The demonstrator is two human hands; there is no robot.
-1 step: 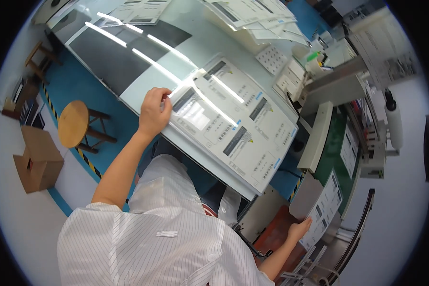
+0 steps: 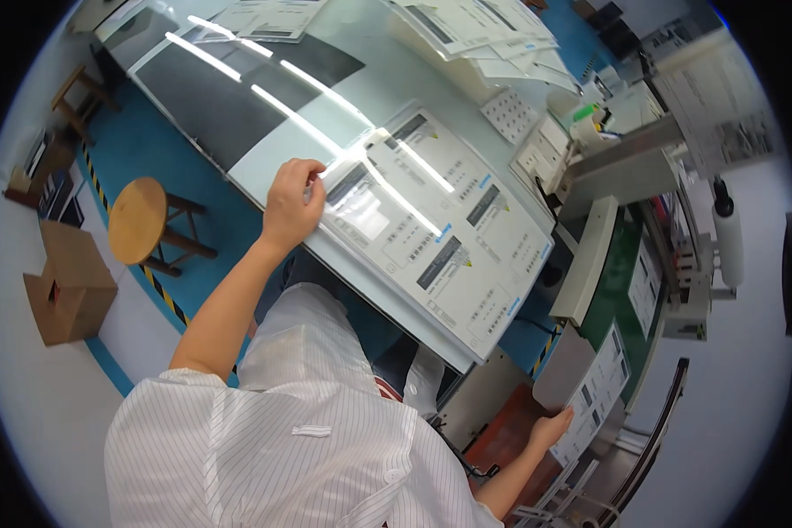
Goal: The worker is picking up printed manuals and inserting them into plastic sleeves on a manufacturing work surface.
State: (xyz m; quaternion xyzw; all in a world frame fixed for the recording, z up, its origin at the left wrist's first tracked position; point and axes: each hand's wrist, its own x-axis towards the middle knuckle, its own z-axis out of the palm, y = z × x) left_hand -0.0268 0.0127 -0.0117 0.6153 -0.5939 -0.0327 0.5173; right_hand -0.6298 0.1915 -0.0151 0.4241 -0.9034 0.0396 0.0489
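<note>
Gently keep the white rectangular printed sheet (image 2: 597, 387) flat with right hand (image 2: 551, 429), left hand (image 2: 292, 207) curled at the glossy white printed stack (image 2: 444, 231); cannot tell if pinching with either.

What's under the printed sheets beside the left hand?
Pale tabletop shows around the printed sheets near the left hand. Whatever lies directly beneath them is covered, so I can't tell.

I observe passage over the pale glossy tabletop (image 2: 387, 84) beyond the flat white printed sheets (image 2: 502, 242); a white rectangular block (image 2: 541, 157) obstructs their right.
</note>
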